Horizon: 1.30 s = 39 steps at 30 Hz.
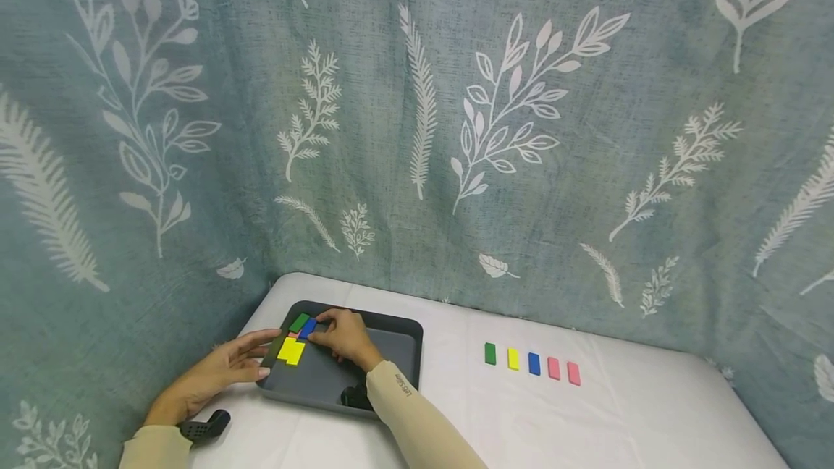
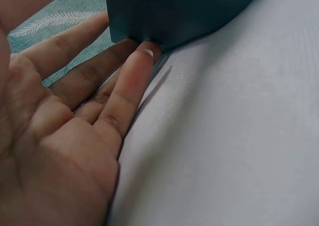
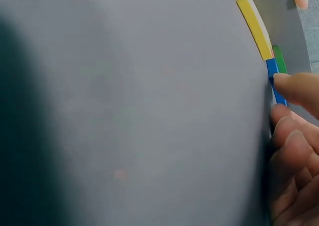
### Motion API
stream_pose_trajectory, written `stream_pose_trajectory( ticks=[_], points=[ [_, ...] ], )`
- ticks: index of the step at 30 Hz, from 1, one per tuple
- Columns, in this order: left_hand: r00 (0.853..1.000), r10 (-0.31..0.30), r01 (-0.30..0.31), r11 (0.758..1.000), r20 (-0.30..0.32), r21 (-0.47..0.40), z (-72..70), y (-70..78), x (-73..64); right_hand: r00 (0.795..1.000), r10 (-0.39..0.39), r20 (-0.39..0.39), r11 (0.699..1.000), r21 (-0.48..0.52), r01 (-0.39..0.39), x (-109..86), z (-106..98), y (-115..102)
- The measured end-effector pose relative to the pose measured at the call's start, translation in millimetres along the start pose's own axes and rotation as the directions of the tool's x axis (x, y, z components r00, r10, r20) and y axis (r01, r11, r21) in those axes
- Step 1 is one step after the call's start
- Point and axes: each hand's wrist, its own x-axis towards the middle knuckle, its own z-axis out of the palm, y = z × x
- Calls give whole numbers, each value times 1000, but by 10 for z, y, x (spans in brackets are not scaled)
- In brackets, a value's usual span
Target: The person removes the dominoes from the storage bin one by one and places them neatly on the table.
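Your right hand (image 1: 347, 335) pinches the blue block (image 1: 308, 328), long axis near-far, right of the green block (image 1: 299, 323); your left hand (image 1: 228, 363), fingers extended, touches the tray (image 1: 396, 348).

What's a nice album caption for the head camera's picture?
A right hand holds a blue block in a gray tray, five blocks lined up outside.

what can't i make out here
Left wrist view: inside of the tray, hidden by its wall.
Head view: near right tray corner, hidden by the right sleeve.
Head view: lettering on that sleeve, too small.
Right wrist view: dark shape at left, too blurred to name.
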Motion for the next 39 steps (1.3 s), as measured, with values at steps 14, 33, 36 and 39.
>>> stream_pose_trajectory(
  ticks=[14,33,36,39],
  points=[
    [1000,16,-16,1000,17,0,20,-25,24,1000,-24,-13,997,-78,23,-36,-13,-25],
    [1000,4,-4,1000,6,17,6,14,12,995,-43,86,998,44,39,-150,-265,3],
    [1000,11,-11,1000,2,19,-5,16,5,994,-52,94,998,38,49,-174,-363,-38],
    [1000,24,-24,999,11,21,-11,2,5,993,-64,103,997,38,60,-217,-474,-85]
  ],
)
